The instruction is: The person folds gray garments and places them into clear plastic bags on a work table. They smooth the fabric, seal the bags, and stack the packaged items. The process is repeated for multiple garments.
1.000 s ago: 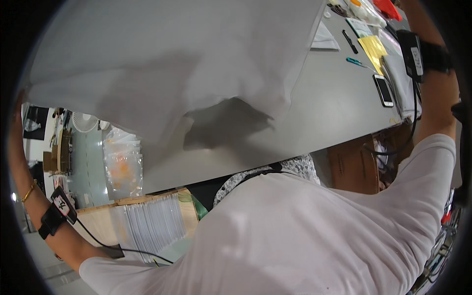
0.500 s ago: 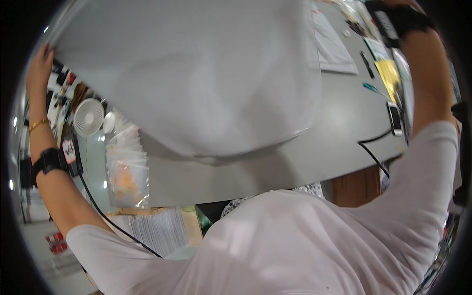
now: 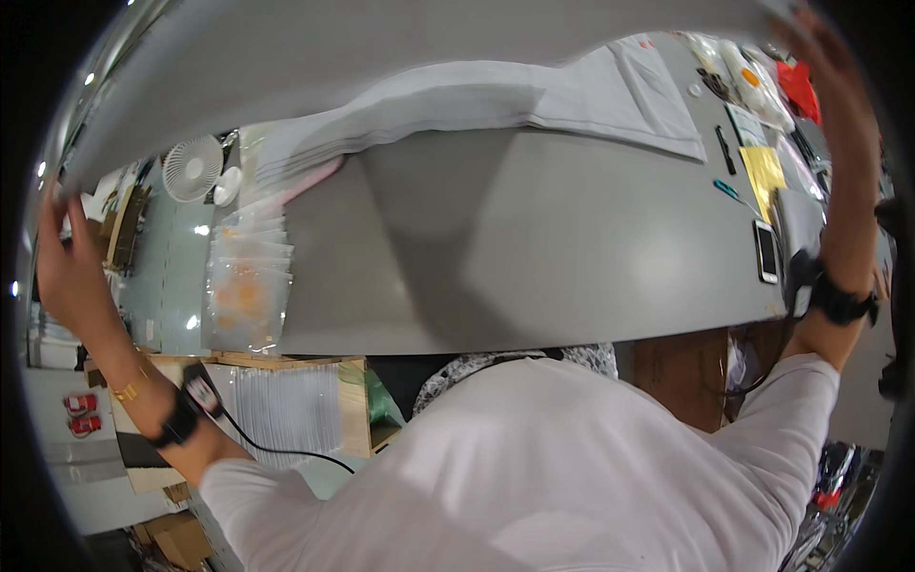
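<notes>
A large pale grey piece of cloth point(image 3: 381, 43), perhaps a garment, stretches across the top of the view, lifted above the table. My left hand point(image 3: 76, 267) pinches its left end between thumb and fingers. At the upper right, my right hand point(image 3: 827, 62) is closed at the opposite end, somewhat blurred. Under the cloth, at the far side of the table, lie folded pale garments point(image 3: 448, 105) in layers. A pink strip point(image 3: 315, 181) pokes out from their left end. The cloth's upper part runs out of the view.
On the grey table point(image 3: 572, 248), clear plastic bags point(image 3: 250, 276) overlap at the left, near a white fan point(image 3: 193, 169). Toward the right edge are a phone point(image 3: 765, 252), a teal-handled tool point(image 3: 726, 188), a black pen point(image 3: 725, 150) and yellow paper point(image 3: 762, 176). Cables run from both wrist straps.
The cloth has risen and swung away from me, uncovering the table and the folded garments. My left hand has come lower and nearer; my right hand now shows more fully.
</notes>
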Available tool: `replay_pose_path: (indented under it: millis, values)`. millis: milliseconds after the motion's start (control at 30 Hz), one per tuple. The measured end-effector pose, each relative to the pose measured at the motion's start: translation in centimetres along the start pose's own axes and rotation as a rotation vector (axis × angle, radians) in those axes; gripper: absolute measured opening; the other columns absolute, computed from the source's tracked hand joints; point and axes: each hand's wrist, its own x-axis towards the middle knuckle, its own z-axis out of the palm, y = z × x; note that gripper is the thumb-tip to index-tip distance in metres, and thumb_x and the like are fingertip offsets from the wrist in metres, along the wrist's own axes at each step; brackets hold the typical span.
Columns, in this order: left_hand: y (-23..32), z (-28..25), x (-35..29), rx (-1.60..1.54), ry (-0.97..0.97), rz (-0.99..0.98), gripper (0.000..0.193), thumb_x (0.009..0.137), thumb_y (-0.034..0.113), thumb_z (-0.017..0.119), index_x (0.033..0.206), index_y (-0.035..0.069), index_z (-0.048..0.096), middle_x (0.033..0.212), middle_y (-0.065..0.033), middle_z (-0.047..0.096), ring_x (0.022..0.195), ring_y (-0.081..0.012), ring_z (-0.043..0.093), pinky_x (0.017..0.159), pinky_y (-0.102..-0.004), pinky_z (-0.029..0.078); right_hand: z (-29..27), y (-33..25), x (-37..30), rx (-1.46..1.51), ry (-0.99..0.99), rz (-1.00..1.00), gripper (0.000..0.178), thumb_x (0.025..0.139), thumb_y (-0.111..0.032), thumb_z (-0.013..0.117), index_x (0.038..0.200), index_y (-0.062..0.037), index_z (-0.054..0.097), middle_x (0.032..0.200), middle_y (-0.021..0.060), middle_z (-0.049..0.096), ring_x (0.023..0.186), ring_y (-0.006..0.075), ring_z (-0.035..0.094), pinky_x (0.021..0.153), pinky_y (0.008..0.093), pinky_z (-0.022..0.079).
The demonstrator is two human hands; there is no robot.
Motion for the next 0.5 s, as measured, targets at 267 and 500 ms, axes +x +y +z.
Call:
replay_pose_path:
  millis: [267, 500]
  values:
    - [0.5, -5.5, -22.8, -0.459, -0.343, -0.012, 0.016, 0.09, -0.007, 0.062, 0.104, 0.002, 0.065, 0.126, -0.016, 0.063, 0.123, -0.0354, 0.06, 0.111, -0.0456, 0.042, 8.6, -7.6, -23.6, 0.392, -0.231, 0.37, 0.066, 0.074, -0.011, 0.083, 0.131, -0.0009, 0.052, 0.095, 0.0035, 0.057, 0.093, 0.015, 0.056, 0.086, 0.0298, 0.044]
    - [-1.3, -2.6, -36.4, -1.421, -0.876, -0.605, 0.018, 0.095, -0.001, 0.064, 0.113, 0.004, 0.062, 0.127, -0.0159, 0.068, 0.127, -0.0303, 0.063, 0.113, -0.0445, 0.043, 14.2, -4.8, -32.1, 0.483, -0.538, 0.424, 0.026, 0.079, 0.004, 0.07, 0.105, -0.0026, 0.074, 0.097, 0.0025, 0.067, 0.09, 0.0204, 0.056, 0.083, 0.035, 0.046]
